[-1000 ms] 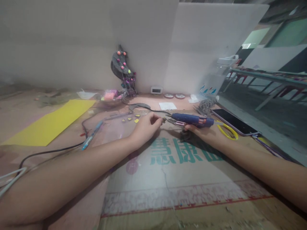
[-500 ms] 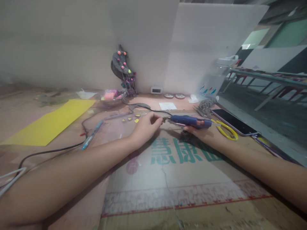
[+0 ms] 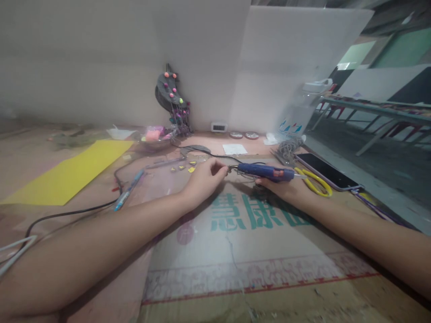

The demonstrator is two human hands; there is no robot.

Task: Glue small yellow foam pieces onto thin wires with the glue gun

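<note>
My right hand [image 3: 281, 187] grips a blue glue gun [image 3: 261, 171] lying almost level, its nozzle pointing left. The nozzle tip meets the fingertips of my left hand [image 3: 204, 178], which are pinched on a small piece I cannot make out. Both hands rest on a flattened cardboard sheet [image 3: 235, 251] with green printed characters. Several small yellow bits [image 3: 187, 168] lie just behind my left hand.
Yellow-handled scissors [image 3: 313, 183] and a phone [image 3: 325, 170] lie right of the glue gun. A blue pen [image 3: 129, 190], a black cable [image 3: 77, 211] and a yellow paper sheet [image 3: 70, 172] are at left. A dark ornament with coloured beads [image 3: 171, 101] leans against the back wall.
The glue gun has moved left and tilted lower, bringing its nozzle up to my left fingertips. My left hand has stayed in place.
</note>
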